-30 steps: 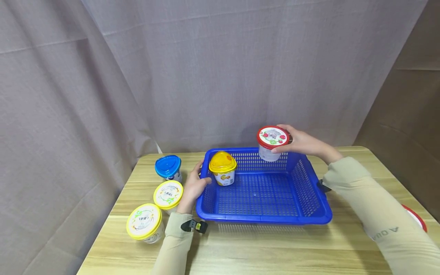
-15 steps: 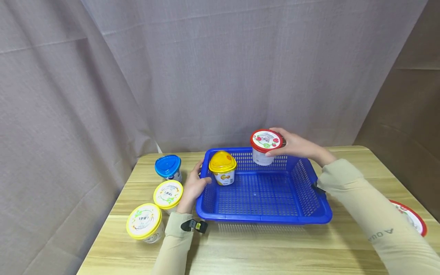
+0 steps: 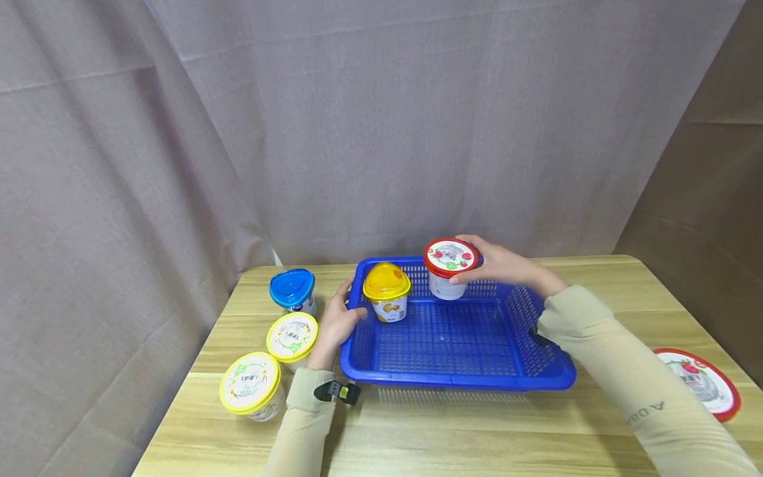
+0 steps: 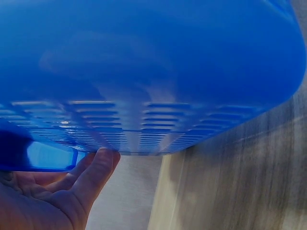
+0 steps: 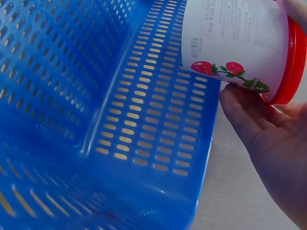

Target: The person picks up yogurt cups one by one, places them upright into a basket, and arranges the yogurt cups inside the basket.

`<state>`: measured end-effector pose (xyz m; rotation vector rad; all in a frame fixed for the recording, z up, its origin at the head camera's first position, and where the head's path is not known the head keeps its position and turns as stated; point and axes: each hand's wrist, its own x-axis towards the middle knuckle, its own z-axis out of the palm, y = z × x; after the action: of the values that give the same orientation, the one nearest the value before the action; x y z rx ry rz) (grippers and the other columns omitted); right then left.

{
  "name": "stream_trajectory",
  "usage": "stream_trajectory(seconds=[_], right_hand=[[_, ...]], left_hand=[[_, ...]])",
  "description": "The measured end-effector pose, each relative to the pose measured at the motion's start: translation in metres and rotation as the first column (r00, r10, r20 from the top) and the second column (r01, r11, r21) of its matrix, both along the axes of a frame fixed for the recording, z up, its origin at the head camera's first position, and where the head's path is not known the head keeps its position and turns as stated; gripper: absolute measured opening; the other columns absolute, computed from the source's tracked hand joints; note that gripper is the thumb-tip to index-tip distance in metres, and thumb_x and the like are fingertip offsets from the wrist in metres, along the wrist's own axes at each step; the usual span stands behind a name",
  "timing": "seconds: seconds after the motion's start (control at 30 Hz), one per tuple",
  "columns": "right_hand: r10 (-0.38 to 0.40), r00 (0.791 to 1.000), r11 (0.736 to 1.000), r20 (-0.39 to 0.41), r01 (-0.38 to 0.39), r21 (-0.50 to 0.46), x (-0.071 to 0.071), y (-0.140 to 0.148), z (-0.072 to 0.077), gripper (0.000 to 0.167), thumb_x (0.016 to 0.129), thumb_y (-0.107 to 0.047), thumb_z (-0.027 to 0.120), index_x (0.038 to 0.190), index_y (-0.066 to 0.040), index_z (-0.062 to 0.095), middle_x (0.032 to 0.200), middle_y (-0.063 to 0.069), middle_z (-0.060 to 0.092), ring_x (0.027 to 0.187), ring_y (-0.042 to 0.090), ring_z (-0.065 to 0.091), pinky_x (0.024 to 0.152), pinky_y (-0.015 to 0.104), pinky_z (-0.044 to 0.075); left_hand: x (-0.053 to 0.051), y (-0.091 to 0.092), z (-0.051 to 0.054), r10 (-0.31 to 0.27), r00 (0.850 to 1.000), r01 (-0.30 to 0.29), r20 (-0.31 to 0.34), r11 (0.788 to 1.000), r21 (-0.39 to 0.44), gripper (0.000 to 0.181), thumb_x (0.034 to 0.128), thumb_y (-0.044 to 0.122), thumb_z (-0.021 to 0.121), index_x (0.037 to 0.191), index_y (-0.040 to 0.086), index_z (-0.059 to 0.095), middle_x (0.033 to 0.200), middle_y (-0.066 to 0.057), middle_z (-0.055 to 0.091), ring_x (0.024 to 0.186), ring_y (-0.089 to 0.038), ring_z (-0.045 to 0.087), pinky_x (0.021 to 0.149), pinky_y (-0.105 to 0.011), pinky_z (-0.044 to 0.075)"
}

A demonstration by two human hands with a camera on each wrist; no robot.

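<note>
My right hand (image 3: 497, 265) grips a white tub with a red strawberry-print lid (image 3: 450, 257), thumb and fingers on opposite sides. It hangs upright over the back of the blue plastic basket (image 3: 459, 379), its base inside the rim; the right wrist view shows its printed side (image 5: 230, 43) by the perforated wall. My left hand (image 3: 336, 324) holds the basket's left rim, the thumb over the edge; part of its grip is hidden in the left wrist view. Inside the basket, at the back left, stands a tub with a domed yellow lid (image 3: 386, 281).
Left of the basket stand a blue-lidded tub (image 3: 292, 288) and two tubs with yellow-rimmed lids, one farther (image 3: 292, 335) and one nearer (image 3: 249, 384). Another red-lidded tub (image 3: 700, 384) is at the right, partly behind the sleeve. A grey curtain (image 3: 417, 132) hangs behind the wooden table (image 3: 429, 437).
My right hand has carried the red-lidded tub leftward and lower into the basket, towards the domed yellow tub. More of the far-right tub shows past the sleeve. The left hand stays put.
</note>
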<state>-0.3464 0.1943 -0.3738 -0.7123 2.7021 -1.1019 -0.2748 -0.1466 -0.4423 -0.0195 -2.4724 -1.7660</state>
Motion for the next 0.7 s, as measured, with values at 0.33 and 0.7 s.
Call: stream_trajectory(seconds=[0.33, 0.7], right_hand=[[-0.004, 1.000, 1.000, 0.018, 0.004, -0.002, 0.000, -0.009, -0.012, 0.105, 0.079, -0.051, 0.082, 0.157, -0.010, 0.024, 0.143, 0.021, 0.051, 0.126, 0.037, 0.052, 0.101, 0.057, 0.045], [0.028, 0.998, 1.000, 0.056, -0.027, -0.013, 0.004, -0.016, -0.022, 0.108, 0.078, -0.050, 0.082, 0.157, -0.006, 0.022, 0.144, 0.022, 0.049, 0.127, 0.037, 0.051, 0.101, 0.057, 0.046]], left_hand=[[-0.001, 0.001, 0.002, 0.003, 1.000, -0.003, 0.008, 1.000, -0.025, 0.086, 0.0755, -0.004, 0.062, 0.156, 0.007, 0.035, 0.144, -0.026, 0.051, 0.122, -0.043, 0.057, 0.098, -0.056, 0.049], [0.000, 0.001, 0.002, 0.006, 1.000, -0.006, 0.005, 1.000, -0.022, 0.086, 0.0755, -0.004, 0.063, 0.156, 0.007, 0.035, 0.142, -0.026, 0.052, 0.121, -0.042, 0.058, 0.097, -0.055, 0.050]])
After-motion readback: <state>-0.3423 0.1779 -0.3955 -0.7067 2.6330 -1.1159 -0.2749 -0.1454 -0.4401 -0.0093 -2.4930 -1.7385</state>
